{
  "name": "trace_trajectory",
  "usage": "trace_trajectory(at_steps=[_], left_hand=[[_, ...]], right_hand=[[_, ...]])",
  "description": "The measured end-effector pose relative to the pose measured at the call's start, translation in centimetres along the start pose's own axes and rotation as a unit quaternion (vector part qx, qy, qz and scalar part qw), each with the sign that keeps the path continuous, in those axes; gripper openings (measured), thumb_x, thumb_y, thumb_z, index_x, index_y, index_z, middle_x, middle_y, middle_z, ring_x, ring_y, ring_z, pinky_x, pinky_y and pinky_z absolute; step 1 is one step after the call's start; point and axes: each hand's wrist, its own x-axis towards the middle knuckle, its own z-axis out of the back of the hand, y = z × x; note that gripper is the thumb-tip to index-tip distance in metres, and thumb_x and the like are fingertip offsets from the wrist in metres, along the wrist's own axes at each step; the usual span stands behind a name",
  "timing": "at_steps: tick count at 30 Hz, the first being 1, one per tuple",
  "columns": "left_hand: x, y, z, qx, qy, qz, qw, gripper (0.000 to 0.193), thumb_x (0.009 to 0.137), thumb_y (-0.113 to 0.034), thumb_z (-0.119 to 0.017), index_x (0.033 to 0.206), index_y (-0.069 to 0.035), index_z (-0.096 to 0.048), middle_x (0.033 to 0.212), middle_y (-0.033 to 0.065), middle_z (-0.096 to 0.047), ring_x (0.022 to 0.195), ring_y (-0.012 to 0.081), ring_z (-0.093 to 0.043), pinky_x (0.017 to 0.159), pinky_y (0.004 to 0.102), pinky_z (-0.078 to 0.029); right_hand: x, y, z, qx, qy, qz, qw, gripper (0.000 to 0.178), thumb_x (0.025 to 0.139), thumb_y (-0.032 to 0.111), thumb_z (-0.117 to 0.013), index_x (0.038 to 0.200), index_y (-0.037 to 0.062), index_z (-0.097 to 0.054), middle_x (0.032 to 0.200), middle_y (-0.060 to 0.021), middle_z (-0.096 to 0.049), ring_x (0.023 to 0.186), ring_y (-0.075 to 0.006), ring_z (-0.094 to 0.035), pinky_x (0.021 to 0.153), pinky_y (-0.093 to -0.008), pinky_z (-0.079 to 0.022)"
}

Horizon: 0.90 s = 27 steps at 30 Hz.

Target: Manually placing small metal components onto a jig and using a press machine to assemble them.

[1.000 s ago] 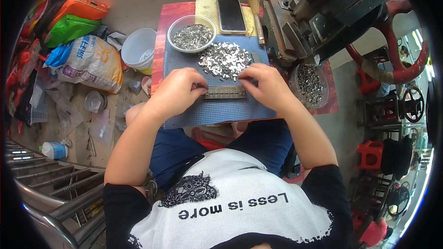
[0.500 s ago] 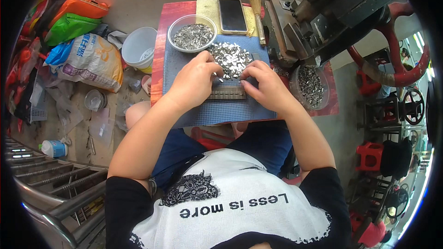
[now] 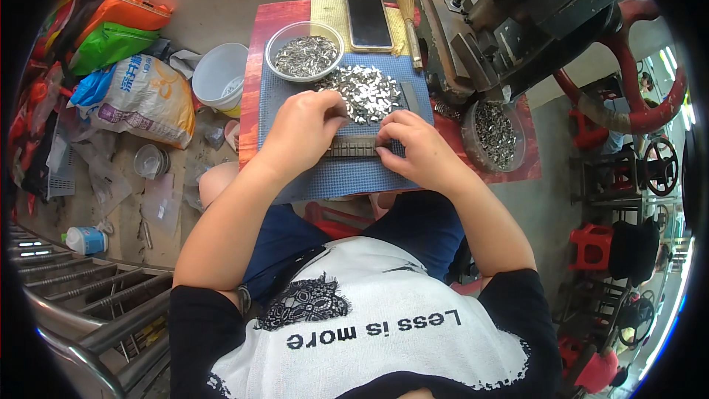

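Note:
A slotted metal bar (image 3: 351, 147) lies across the blue ribbed mat (image 3: 295, 191) in front of me. My left hand (image 3: 304, 127) is at the bar's left end, fingers curled and pressed together; what they hold, if anything, is hidden. Over the right part of the bar, my right hand (image 3: 415, 143) has thumb and forefinger closed in a pinch at the slots; any piece between them is too small to make out. Just beyond both hands spreads a loose pile of small shiny metal pieces (image 3: 367, 94). A flat dark metal block (image 3: 409, 97) lies right of the pile.
A clear round tub (image 3: 272, 59) of metal pieces stands behind my left hand. A phone (image 3: 369, 22) and brush (image 3: 409, 29) lie at the back. On the right are a heavy machine (image 3: 473, 52) and another filled tub (image 3: 473, 149). A white bucket (image 3: 221, 77) stands left.
Both hands have come slightly nearer to me, from the pile's near edge to the slotted bar. My right thumb and forefinger now meet at the bar.

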Motion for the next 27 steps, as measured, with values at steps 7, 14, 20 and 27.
trace_trajectory(at_steps=[7, 14, 20, 27], left_hand=[[-2.0, 0.6, 1.1, -0.139, 0.074, 0.097, 0.983, 0.011, 0.085, -0.005, -0.069, 0.093, 0.003, -0.067, 0.085, 0.0126, -0.069, 0.076, 0.0225, -0.066, 0.071, 0.0337, -0.051], [-2.7, 1.6, -0.1, -0.032, 0.064, -0.024, 0.997, 0.014, 0.08, -0.005, -0.072, 0.09, 0.003, -0.069, 0.094, 0.0125, -0.067, 0.089, 0.028, -0.064, 0.081, 0.0372, -0.051], [-1.7, 0.9, 1.1, -0.108, 0.13, 0.105, 0.98, 0.012, 0.077, -0.006, -0.073, 0.088, -0.002, -0.075, 0.095, 0.015, -0.065, 0.099, 0.0306, -0.062, 0.088, 0.0403, -0.05], [0.6, 0.8, -2.1, -0.007, -0.005, -0.017, 1.0, 0.015, 0.076, -0.006, -0.077, 0.091, -0.005, -0.076, 0.095, 0.0115, -0.061, 0.093, 0.0296, -0.062, 0.084, 0.0369, -0.051]], right_hand=[[0.8, 0.0, 0.7, -0.002, 0.011, -0.031, 0.999, 0.009, 0.082, 0.005, -0.072, 0.089, 0.0011, -0.069, 0.094, -0.0119, -0.065, 0.095, -0.0308, -0.063, 0.084, -0.0391, -0.051], [2.3, -1.8, -0.5, -0.096, -0.051, -0.052, 0.993, 0.009, 0.085, 0.008, -0.072, 0.089, 0.001, -0.067, 0.091, -0.0114, -0.063, 0.092, -0.0282, -0.063, 0.081, -0.037, -0.051], [2.0, -2.4, -0.2, -0.029, -0.025, -0.062, 0.997, 0.012, 0.088, 0.008, -0.067, 0.094, -0.0002, -0.062, 0.094, -0.0129, -0.059, 0.091, -0.0282, -0.061, 0.082, -0.0366, -0.05], [1.6, -1.6, 0.4, -0.03, -0.014, -0.032, 0.999, 0.013, 0.086, 0.007, -0.067, 0.095, -0.0001, -0.06, 0.092, -0.0123, -0.06, 0.09, -0.0277, -0.06, 0.082, -0.0359, -0.049]])
